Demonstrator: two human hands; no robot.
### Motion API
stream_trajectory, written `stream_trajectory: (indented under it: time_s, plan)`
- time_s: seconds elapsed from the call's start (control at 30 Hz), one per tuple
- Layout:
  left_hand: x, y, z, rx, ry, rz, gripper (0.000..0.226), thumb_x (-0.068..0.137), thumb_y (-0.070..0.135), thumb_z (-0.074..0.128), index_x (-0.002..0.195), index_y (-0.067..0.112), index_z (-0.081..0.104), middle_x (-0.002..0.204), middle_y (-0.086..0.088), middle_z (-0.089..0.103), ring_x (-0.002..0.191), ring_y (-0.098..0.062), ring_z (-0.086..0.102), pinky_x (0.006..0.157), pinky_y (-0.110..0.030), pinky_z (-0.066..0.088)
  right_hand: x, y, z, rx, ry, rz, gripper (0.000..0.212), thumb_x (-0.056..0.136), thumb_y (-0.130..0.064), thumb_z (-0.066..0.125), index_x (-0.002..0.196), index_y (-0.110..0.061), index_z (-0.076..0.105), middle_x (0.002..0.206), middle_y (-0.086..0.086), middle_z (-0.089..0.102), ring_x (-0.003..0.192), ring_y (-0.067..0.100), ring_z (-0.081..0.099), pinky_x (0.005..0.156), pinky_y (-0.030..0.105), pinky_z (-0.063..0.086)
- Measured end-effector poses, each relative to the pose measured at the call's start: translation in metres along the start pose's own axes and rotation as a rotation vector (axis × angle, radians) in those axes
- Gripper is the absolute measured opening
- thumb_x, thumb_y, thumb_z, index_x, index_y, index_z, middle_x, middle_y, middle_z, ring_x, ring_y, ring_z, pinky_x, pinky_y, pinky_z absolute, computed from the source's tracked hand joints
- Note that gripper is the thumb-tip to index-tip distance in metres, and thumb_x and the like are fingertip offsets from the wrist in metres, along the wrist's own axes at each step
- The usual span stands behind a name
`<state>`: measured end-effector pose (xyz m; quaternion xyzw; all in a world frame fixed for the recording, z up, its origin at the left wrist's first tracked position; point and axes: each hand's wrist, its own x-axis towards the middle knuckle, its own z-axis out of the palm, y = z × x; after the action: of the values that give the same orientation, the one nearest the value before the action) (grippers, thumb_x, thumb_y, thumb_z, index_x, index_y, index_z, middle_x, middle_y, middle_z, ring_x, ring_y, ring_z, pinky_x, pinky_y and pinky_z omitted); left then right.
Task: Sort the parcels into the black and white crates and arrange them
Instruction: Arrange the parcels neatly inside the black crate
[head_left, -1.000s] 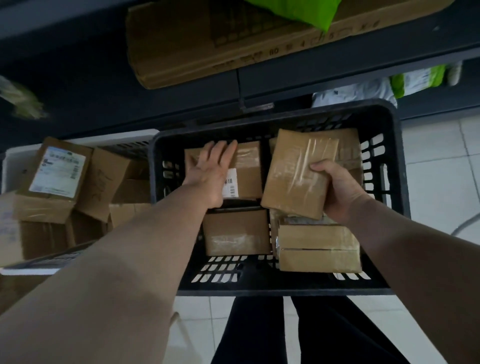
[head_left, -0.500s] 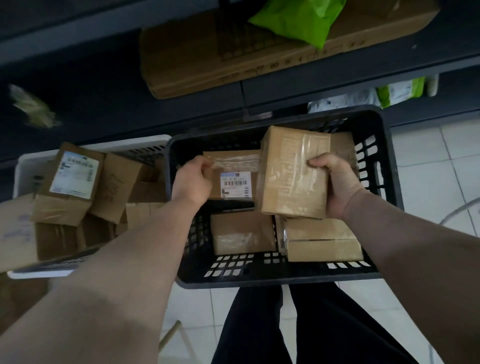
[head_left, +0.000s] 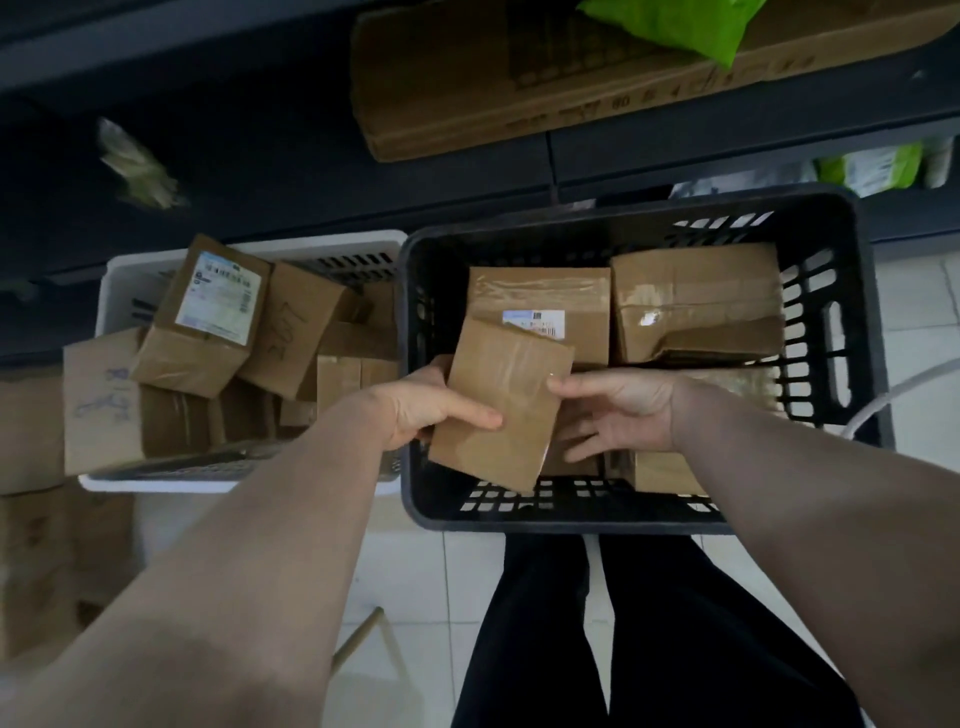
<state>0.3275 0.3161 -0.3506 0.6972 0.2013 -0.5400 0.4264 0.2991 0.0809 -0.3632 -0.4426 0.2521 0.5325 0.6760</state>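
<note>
The black crate (head_left: 571, 519) stands in front of me, with the white crate (head_left: 249, 247) to its left. Over the black crate's front left, my left hand (head_left: 431, 410) grips a flat brown parcel (head_left: 504, 405), thumb on top. My right hand (head_left: 618, 415) has straight, spread fingers and touches that parcel's right edge. Behind lie a labelled box (head_left: 540, 296) and a taped box (head_left: 696, 296). Another box (head_left: 665, 470) lies front right, partly hidden by my right arm. Several boxes fill the white crate, a labelled one (head_left: 208, 312) on top.
A dark shelf behind the crates carries a long cardboard carton (head_left: 519, 88) and a green bag (head_left: 675, 26). Stacked cardboard boxes (head_left: 31, 519) stand at the far left. A white cable (head_left: 883, 395) curves by the black crate's right wall. My legs stand on the tiled floor.
My right hand has set its large box down at the crate's back right and let go. My left hand has left the labelled box and lifted a flat parcel from the front left.
</note>
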Motion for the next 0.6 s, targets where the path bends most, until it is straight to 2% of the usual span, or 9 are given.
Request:
stream_trajectory:
  time_s: [0.07,0.17,0.27,0.3,0.37,0.4,0.47,0.53,0.6]
  plan:
    - [-0.002,-0.006,0.0,0.058,-0.009,0.019,0.09,0.07,0.005,0.084,0.143,0.032,0.038,0.126,0.003,0.06,0.12,-0.021,0.053,0.105,-0.049,0.043,0.004,-0.002,-0.002,0.13,-0.036,-0.024,0.095,0.054,-0.045,0.09,0.136,-0.022,0.048,0.131,0.022,0.058,0.115,0.045,0.058,0.089,0.065,0.048]
    - [-0.002,-0.012,0.0,0.072,-0.005,-0.012,0.079,0.071,-0.005,0.079,0.136,0.029,0.047,0.125,0.0,0.061,0.122,-0.025,0.052,0.105,-0.052,0.044,0.008,-0.005,0.002,0.172,-0.05,0.023,0.083,0.067,-0.066,0.071,0.138,-0.03,0.046,0.134,0.023,0.055,0.116,0.045,0.058,0.082,0.06,0.053]
    - [0.003,-0.018,0.003,0.088,0.125,-0.034,0.072,0.07,-0.006,0.079,0.128,0.026,0.052,0.123,0.0,0.06,0.124,-0.026,0.052,0.105,-0.049,0.046,0.009,-0.004,0.002,0.133,0.096,0.041,0.053,0.087,-0.045,0.064,0.134,-0.025,0.049,0.131,0.019,0.056,0.114,0.04,0.06,0.097,0.057,0.048]
    - [0.004,-0.02,0.004,0.096,0.185,-0.022,0.07,0.07,-0.006,0.08,0.127,0.025,0.053,0.12,0.001,0.061,0.125,-0.026,0.052,0.107,-0.048,0.045,0.009,-0.004,0.002,0.135,0.124,0.026,0.044,0.087,-0.038,0.067,0.126,-0.023,0.054,0.128,0.018,0.057,0.112,0.039,0.061,0.099,0.055,0.047]
    - [0.003,-0.023,0.006,0.078,0.242,0.0,0.067,0.069,-0.007,0.08,0.122,0.024,0.054,0.115,0.003,0.061,0.127,-0.026,0.052,0.11,-0.049,0.041,0.006,-0.003,-0.001,0.115,0.147,0.001,0.044,0.079,-0.031,0.074,0.119,-0.022,0.059,0.123,0.014,0.061,0.107,0.037,0.064,0.098,0.051,0.049]
    - [0.001,-0.024,0.005,0.02,0.196,0.0,0.066,0.069,-0.007,0.08,0.121,0.024,0.053,0.117,0.002,0.061,0.129,-0.026,0.051,0.112,-0.048,0.04,0.004,-0.003,-0.003,0.085,0.161,-0.001,0.049,0.075,-0.032,0.076,0.119,-0.022,0.06,0.12,0.012,0.062,0.108,0.035,0.065,0.098,0.049,0.049]
    - [-0.005,-0.025,0.002,-0.185,-0.044,0.002,0.076,0.065,0.004,0.087,0.13,0.023,0.052,0.128,-0.001,0.062,0.132,-0.025,0.049,0.111,-0.047,0.04,0.002,-0.004,-0.007,-0.003,0.212,0.004,0.058,0.067,-0.041,0.077,0.119,-0.019,0.063,0.112,0.007,0.068,0.108,0.025,0.063,0.096,0.042,0.046]
    - [-0.01,-0.023,0.003,-0.39,-0.288,0.029,0.09,0.054,0.033,0.094,0.133,0.024,0.053,0.131,-0.005,0.064,0.127,-0.027,0.056,0.101,-0.048,0.05,0.0,-0.005,-0.01,-0.049,0.27,-0.028,0.06,0.063,-0.048,0.076,0.112,-0.015,0.068,0.1,0.003,0.072,0.104,0.02,0.061,0.09,0.035,0.042]
    - [-0.008,-0.017,0.011,-0.524,-0.312,0.017,0.083,0.062,0.057,0.083,0.133,0.026,0.054,0.127,-0.011,0.068,0.117,-0.031,0.064,0.089,-0.053,0.056,0.001,-0.008,-0.009,-0.028,0.301,-0.085,0.049,0.065,-0.046,0.076,0.101,-0.013,0.07,0.093,0.002,0.074,0.099,0.019,0.063,0.086,0.032,0.045]
